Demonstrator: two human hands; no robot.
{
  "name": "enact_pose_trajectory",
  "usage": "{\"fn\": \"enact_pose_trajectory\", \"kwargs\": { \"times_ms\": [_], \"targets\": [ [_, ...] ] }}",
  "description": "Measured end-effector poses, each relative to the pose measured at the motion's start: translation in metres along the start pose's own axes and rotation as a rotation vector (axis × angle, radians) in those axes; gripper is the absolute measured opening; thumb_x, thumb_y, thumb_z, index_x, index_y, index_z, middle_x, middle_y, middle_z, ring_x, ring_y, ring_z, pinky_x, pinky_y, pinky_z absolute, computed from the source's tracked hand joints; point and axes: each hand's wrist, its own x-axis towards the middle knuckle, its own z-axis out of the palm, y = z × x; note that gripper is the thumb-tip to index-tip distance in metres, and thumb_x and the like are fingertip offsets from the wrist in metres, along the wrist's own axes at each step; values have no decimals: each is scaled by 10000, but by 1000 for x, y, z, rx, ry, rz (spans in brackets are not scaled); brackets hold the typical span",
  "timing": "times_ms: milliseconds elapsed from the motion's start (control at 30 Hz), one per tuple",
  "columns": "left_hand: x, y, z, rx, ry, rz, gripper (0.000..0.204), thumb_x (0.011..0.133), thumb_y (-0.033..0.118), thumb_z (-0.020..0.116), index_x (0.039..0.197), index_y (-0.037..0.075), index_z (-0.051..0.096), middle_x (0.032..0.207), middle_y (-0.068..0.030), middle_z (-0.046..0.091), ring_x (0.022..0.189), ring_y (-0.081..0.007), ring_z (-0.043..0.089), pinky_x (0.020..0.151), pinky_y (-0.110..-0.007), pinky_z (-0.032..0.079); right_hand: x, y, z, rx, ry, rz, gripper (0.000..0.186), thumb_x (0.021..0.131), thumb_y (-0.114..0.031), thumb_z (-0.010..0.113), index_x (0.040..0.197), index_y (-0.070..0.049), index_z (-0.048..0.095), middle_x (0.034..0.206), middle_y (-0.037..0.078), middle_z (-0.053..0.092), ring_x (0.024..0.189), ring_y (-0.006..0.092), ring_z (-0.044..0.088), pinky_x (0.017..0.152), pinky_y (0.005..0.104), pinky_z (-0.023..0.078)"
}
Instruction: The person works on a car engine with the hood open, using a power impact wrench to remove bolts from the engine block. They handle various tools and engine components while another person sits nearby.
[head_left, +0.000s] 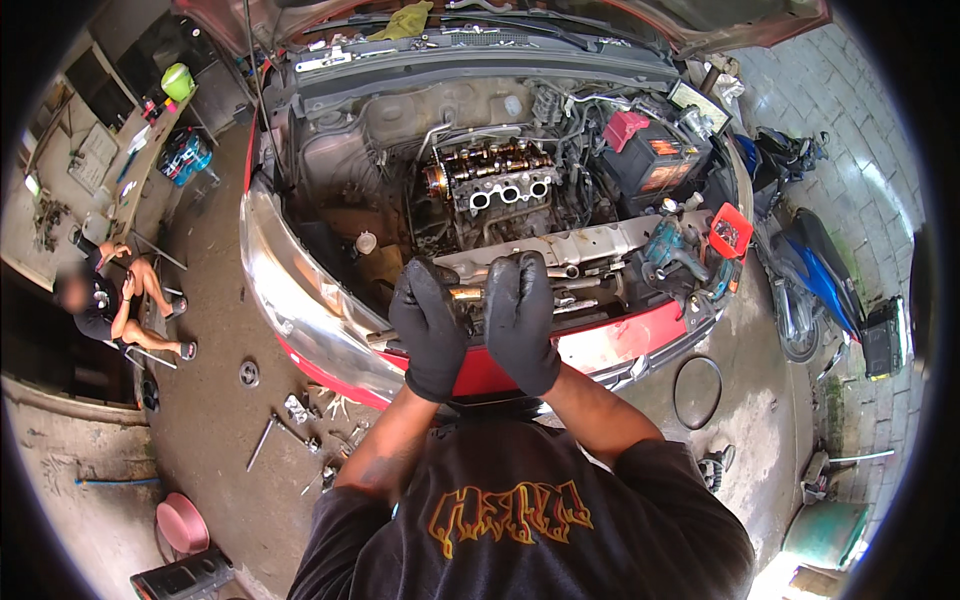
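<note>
My left hand (pixel 428 325) and my right hand (pixel 520 320), both in black gloves, are side by side over the car's red front bumper (pixel 622 337), their fingers closed. What they hold, if anything, is hidden. A metal part with a brass-coloured section (pixel 466 293) shows between them, among tools on the front edge of the engine bay. Beyond, the engine (pixel 500 188) has its top open, with camshafts exposed. A teal power drill (pixel 668 247) and a red tray of small parts (pixel 730 230) lie to the right on the front crossmember.
A battery (pixel 650 158) sits in the bay's right side. A seated person (pixel 92 318) and a workbench (pixel 140 150) are at left. Motorbikes (pixel 820 280) stand at right. A belt (pixel 697 392), scattered tools and a pink tub (pixel 182 520) lie on the floor.
</note>
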Motion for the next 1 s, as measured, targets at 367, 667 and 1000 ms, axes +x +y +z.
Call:
{"fn": "enact_pose_trajectory", "kwargs": {
  "times_ms": [367,667,1000],
  "targets": [
    [-17,-8,-9,210,6,-2,411,1104,261,437,756,45,467,699,-1,474,660,-92,403,594,-318,348,-7,-17,3,-10,30,-202,143,1031,-120,544,1005,18,517,817,178,569,709,308,578,625,387,442],
    [-27,-54,-73,769,-502,508,645,832,4,661,1452,17,486,1260,-245,631,1006,-420,613,899,-451,505,67,60,-159,-536,-267,-121,418,960,-254,614,1308,-31,553,955,97,658,856,208,628,782,384,533],
    [-43,-37,-109,192,-491,-317,208,996,69,569,1197,33,611,1085,-118,625,988,-241,600,857,-355,499,137,238,-380,-1538,60,97,485,827,-281,681,1221,-7,612,1060,208,703,1011,435,677,960,528,508]
  ]
}}
